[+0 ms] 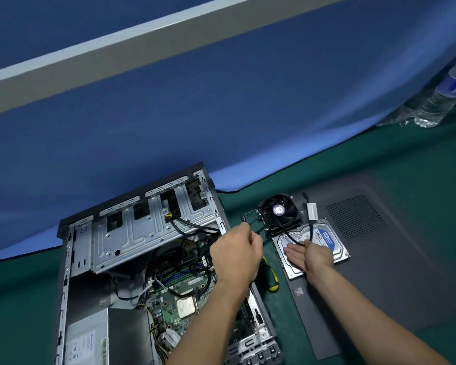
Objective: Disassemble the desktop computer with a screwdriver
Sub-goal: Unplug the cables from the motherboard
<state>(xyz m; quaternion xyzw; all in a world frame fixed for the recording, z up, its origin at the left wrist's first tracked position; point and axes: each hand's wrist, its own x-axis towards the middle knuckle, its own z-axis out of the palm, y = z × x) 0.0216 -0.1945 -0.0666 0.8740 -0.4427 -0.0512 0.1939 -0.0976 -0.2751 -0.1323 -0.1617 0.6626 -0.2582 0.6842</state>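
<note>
1. The desktop computer (148,272) lies open on its side on the green table (379,164), under and to the left of both hands, its motherboard (179,293) and silver power supply (87,343) exposed nearest the viewer.
2. The left hand (236,255) hovers over the case's right edge, fingers curled; it seems to pinch something small and dark at the fingertips, but what it holds cannot be made out.
3. The screwdriver (270,276), with its black and yellow handle, lies on the table just right of the left wrist, between the two hands and untouched.
4. The right hand (309,256) is over the hard drive (324,239), palm turned leftward, fingers mostly straight, with a black cable (294,239) running across them; whether the thumb pinches the cable is hidden.
5. The hard drive rests flat on the dark side panel (392,248), which lies on the table to the right of the hands.
6. Just beyond the right hand's fingertips sits the black cooling fan (278,213), touching the drive's far edge.
7. Beyond the left hand stands the metal drive cage (142,230) at the case's far end.
8. Far off to the right, past everything, a plastic water bottle (442,98) stands against the blue partition (221,114).
</note>
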